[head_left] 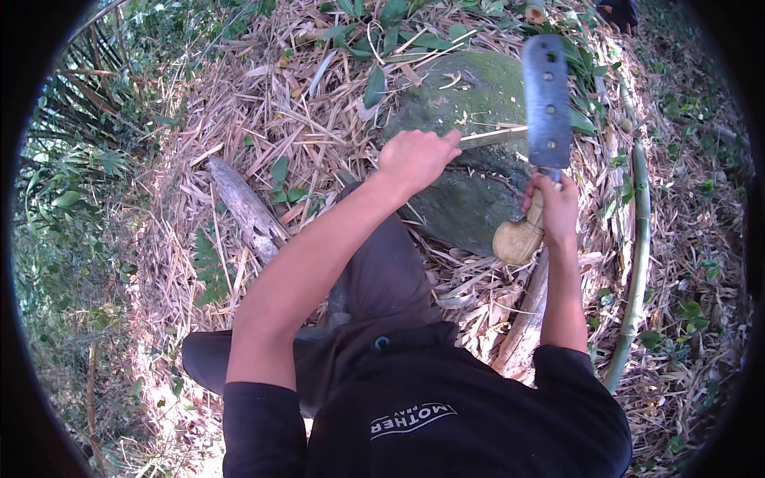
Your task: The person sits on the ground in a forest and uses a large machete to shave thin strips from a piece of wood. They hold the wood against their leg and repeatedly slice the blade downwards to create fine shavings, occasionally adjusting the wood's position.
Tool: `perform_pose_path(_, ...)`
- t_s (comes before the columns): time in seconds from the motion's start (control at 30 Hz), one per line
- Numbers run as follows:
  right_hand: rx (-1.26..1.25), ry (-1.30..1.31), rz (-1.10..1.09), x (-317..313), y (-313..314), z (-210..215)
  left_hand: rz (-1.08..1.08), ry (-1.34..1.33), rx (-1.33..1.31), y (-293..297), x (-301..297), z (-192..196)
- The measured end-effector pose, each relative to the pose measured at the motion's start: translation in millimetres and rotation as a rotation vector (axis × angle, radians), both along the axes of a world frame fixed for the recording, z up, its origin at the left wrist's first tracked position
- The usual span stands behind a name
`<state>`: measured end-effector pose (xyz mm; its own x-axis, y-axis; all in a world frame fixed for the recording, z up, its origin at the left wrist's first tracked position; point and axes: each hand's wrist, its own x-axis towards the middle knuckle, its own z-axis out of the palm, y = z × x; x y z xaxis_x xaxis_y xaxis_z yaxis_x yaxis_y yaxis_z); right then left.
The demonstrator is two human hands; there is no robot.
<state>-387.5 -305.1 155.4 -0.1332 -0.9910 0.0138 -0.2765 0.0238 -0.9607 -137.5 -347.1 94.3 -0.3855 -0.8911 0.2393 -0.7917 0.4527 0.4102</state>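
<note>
My right hand point(555, 209) is wrapped round the wooden handle of a broad machete point(547, 99). Its blade points away from me, is square-ended and has a row of holes, and the pale knobbed handle end shows below my fingers. To the left, my left hand point(418, 159) is closed on one end of a thin, pale bamboo strip point(496, 135). The strip reaches right, across a mossy rock point(458, 211), and its far end meets or passes behind the blade; I cannot tell which. My left fingertips are partly hidden.
A weathered piece of wood point(243, 203) lies left of my leg. Another length of wood point(526, 323) is near my right forearm. A long green bamboo pole point(640, 231) runs along the right side. Dry leaves cover the ground, with green plants point(76, 199) at far left.
</note>
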Motion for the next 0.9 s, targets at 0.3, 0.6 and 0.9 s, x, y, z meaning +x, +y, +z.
perform_pose_path(0.3, 0.189, 0.143, 0.004, -30, -17, -9, -0.049, -0.004, -0.044, -10, 3, -2)
perform_pose_path(0.6, -0.624, -0.319, -0.173, -28, -23, 88, -0.026, -0.004, -0.091, -4, 4, -14)
perform_pose_path(0.9, 0.280, 0.033, 0.025, -31, -26, -12, -0.028, -0.028, -0.117, -6, 0, -3)
